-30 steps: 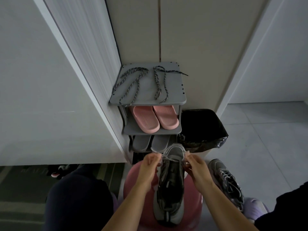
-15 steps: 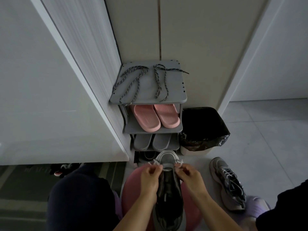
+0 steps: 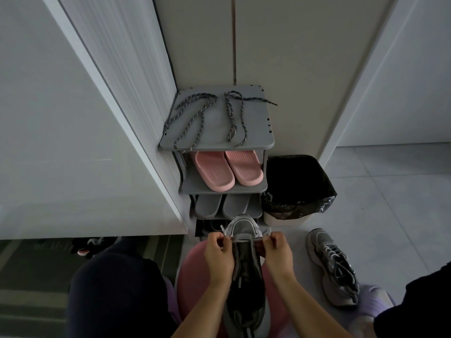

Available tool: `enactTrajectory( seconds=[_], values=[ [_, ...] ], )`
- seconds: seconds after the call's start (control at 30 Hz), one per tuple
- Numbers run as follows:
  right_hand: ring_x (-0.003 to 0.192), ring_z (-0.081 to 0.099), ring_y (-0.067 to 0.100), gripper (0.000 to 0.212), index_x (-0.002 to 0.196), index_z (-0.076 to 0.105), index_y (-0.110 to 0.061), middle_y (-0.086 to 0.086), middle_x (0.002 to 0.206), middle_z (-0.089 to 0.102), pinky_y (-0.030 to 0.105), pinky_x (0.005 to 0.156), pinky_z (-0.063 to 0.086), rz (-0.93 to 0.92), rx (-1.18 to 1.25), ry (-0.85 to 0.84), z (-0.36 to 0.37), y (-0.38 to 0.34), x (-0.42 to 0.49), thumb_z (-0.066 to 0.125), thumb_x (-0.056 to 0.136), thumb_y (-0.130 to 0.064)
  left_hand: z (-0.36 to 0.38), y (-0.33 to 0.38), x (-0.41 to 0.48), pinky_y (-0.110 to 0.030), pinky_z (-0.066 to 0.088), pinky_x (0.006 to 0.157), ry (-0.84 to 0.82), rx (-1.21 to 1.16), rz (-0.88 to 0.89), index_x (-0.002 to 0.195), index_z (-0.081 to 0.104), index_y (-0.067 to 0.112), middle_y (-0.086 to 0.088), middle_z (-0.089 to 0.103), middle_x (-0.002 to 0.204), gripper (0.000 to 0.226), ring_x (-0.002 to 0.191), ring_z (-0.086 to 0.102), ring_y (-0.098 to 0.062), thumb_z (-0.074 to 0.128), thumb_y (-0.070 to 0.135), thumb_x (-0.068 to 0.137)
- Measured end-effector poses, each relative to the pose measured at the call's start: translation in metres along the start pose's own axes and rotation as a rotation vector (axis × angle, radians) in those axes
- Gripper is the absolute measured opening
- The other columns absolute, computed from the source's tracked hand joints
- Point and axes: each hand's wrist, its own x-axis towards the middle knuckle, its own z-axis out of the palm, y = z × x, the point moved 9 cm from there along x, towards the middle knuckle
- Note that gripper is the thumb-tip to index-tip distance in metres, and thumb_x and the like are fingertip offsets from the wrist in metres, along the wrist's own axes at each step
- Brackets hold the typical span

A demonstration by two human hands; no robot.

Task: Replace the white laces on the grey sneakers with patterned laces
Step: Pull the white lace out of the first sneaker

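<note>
The grey sneaker (image 3: pixel 246 289) is lying along the pink stool (image 3: pixel 192 276), toe at its far edge. The left hand (image 3: pixel 218 257) and right hand (image 3: pixel 278 254), closer together a moment ago, are drawing apart again, each pinching the white lace (image 3: pixel 244 238) — apparently its last crossing. Two sneakers are showing, the second sneaker (image 3: pixel 332 267) lying laced on the floor; two patterned laces (image 3: pixel 242 118) are waiting on the rack's top shelf (image 3: pixel 258 123).

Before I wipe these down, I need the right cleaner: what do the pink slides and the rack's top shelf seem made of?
Pink slides: probably moulded foam or rubber, matte; one-piece with a ribbed footbed. Rack's top shelf: likely grey plastic, matte; rounded corners and small slots along its edges.
</note>
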Motion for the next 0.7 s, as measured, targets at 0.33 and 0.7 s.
enactTrajectory(
  seconds=[0.33,0.7],
  values=[
    [0.075,0.062,0.023,0.012,0.081,0.055,-0.004,0.012,0.078,0.064,0.028,0.072,0.052,0.011,0.231,-0.08,0.002,-0.006,-0.004,0.052,0.092,-0.009,0.003,0.001,0.001,-0.004,0.04,0.061,-0.083,-0.043,0.019,0.085,0.053,0.008,0.003,0.055,0.075,0.007,0.073,0.053,-0.014,0.057,0.003,0.088],
    [0.068,0.063,0.022,0.015,0.084,0.045,-0.008,0.013,0.081,0.065,0.028,0.061,0.053,-0.085,-0.031,-0.013,-0.008,-0.019,-0.003,0.041,0.097,-0.015,0.007,0.006,0.016,-0.039,0.047,0.09,-0.23,0.21,0.045,0.091,0.064,0.011,0.001,0.065,0.085,0.01,0.09,0.063,-0.021,0.063,0.02,0.087]
  ],
)
